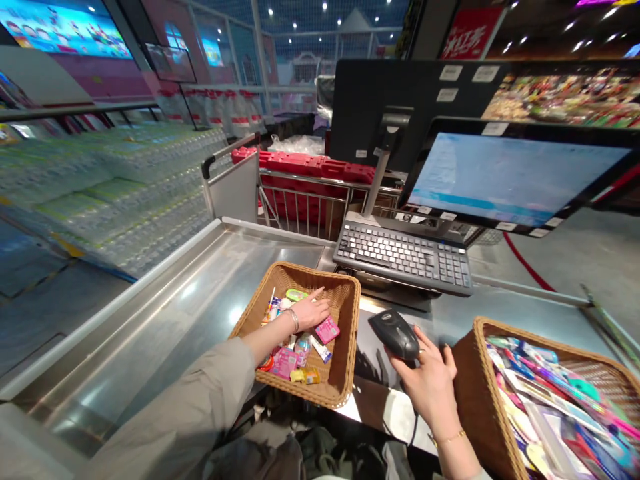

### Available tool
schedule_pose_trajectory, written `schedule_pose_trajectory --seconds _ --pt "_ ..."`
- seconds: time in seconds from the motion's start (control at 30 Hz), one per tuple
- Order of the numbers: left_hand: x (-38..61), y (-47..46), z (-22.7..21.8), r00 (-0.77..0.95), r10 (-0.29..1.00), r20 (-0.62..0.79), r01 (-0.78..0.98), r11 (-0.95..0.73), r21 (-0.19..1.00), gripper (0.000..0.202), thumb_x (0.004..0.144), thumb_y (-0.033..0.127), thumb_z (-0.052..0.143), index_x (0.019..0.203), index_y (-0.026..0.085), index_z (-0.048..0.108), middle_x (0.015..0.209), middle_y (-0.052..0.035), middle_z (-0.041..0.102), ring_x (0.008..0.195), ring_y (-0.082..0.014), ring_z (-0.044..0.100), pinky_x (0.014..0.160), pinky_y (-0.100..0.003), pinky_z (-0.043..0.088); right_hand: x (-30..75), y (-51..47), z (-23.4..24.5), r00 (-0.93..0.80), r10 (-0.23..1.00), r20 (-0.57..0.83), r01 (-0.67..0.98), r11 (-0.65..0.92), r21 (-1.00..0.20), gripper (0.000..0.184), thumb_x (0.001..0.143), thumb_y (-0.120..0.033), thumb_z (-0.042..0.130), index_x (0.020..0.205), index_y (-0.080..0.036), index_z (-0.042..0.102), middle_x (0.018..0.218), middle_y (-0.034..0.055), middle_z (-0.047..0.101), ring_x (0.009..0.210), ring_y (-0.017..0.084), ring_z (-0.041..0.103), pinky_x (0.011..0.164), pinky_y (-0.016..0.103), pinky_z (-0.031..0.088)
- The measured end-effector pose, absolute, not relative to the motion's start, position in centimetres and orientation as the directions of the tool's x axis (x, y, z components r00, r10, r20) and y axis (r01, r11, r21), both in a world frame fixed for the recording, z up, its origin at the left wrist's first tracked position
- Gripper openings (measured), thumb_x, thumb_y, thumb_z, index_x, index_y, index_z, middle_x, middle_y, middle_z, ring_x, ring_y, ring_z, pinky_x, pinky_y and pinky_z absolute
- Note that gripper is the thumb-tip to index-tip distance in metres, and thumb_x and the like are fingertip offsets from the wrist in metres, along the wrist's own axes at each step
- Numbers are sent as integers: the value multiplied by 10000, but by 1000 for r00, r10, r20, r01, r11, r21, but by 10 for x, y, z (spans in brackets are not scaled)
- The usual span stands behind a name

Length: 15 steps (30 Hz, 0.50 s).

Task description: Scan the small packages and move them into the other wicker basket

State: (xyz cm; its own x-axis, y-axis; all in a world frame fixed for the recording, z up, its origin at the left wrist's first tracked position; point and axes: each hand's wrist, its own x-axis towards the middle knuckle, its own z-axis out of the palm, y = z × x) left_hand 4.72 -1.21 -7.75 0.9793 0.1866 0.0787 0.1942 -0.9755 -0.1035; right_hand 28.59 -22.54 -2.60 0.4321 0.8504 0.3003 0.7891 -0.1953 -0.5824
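Note:
My left hand (311, 311) reaches into a brown woven basket (341, 373) on the metal counter. Its fingers are stretched out, palm down, over small packaged goods. A pink packet (328, 330) lies just beside that hand, and a green packet (296, 295) is on its far side. Nearer me in the basket are another pink packet (285, 362), a white tube (321, 349) and a small yellow pack (305, 376). In my right hand (431, 375) is a black handheld barcode scanner (393, 333), held to the right of the basket.
A second woven basket (493, 393), full of colourful slim items, stands at the right. Behind the scanner is a black keyboard (400, 255) under a monitor (515, 177). The metal counter (200, 287) has a raised left edge. Stacked bottles (125, 180) stand beyond it.

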Motion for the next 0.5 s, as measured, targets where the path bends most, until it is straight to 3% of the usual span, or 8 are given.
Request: schedule_pose_trajectory --seconds 0.13,0.27,0.5 --pt "41 -17 -62 962 254 98 266 -955 -133 285 906 121 449 1150 182 583 1188 -90 656 1277 -207 493 1183 -548 104 288 -227 -24 413 859 304 790 -171 -589 341 741 -549 539 770 -255 709 1043 71 719 1195 308 536 1086 610 112" --pt "36 -27 -49 924 364 116 380 -908 -177 344 917 130 426 1230 191 554 1390 -94 533 1364 -226 394 1167 -594 50 290 -228 -22 406 856 320 789 -152 -596 322 733 -543 555 762 -260 705 1031 63 722 1200 309 536 1081 623 111" --pt "41 -52 -14 859 483 169 511 -830 -223 412 854 242 526 1254 146 545 1518 -134 348 1436 -298 232 1147 -645 -3 296 -234 -15 370 870 325 799 -120 -589 272 728 -495 573 795 -269 708 1047 42 722 1219 310 523 1080 635 102"
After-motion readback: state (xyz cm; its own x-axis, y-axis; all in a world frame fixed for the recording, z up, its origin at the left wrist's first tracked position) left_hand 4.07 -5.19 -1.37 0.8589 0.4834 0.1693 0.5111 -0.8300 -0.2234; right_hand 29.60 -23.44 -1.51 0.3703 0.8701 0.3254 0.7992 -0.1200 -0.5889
